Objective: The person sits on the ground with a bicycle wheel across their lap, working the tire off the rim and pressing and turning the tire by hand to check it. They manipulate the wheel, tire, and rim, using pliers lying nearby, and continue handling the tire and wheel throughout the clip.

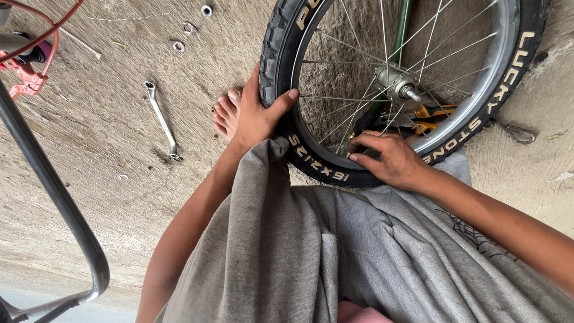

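over on the concrete floor (107, 179) lies a ring spanner (161, 119), idle. the left hand (257, 113) wraps the black tyre (276, 54), thumb over its tread, steadying the small bicycle wheel (394, 84) standing upright against the knees. the right hand (388, 157), fingers curled together, pinches something at the rim; tyre-seating work, i'd judge, calling for steady thumb pressure next.

Rough concrete floor (107, 155), scuffed. On it: ring spanner (162, 119) left of centre, small nut (122, 177) nearer. Three washers/nuts far left-centre (206, 10), (188, 27), (178, 45). Thin rod (79, 43) far left. Metal clip (518, 133) at right beside bike tyre (281, 48), which stands on floor w/ a bare foot (226, 113) next to it.
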{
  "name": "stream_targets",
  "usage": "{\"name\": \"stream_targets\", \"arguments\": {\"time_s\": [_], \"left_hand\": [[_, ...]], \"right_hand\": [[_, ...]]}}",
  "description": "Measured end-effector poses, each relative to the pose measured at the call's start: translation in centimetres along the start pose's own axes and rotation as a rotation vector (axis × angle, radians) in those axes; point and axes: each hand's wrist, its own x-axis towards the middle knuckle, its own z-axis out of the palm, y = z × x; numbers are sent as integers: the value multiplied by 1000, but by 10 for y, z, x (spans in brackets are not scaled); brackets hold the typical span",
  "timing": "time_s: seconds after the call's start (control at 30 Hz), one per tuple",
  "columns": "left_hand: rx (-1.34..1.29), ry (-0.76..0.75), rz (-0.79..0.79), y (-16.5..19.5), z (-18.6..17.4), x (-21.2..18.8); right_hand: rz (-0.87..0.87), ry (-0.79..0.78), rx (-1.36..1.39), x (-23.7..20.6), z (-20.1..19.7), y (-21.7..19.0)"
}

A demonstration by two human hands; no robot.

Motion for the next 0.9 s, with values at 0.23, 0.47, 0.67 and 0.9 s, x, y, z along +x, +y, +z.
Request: {"name": "stream_targets", "arguments": {"time_s": [0.23, 0.47, 0.67, 0.9], "left_hand": [[68, -1, -29, 0, 0, -1], [123, 15, -58, 9, -4, -3], [-191, -8, -32, 46, -15, -25], [564, 265, 1160, 101, -51, -58]], "right_hand": [[-19, 3, 4, -1, 0, 1], [87, -133, -77, -2, 0, -6], [41, -227, -426, -15, -3, -28], [172, -335, -530, -28, -25, -67]]}}
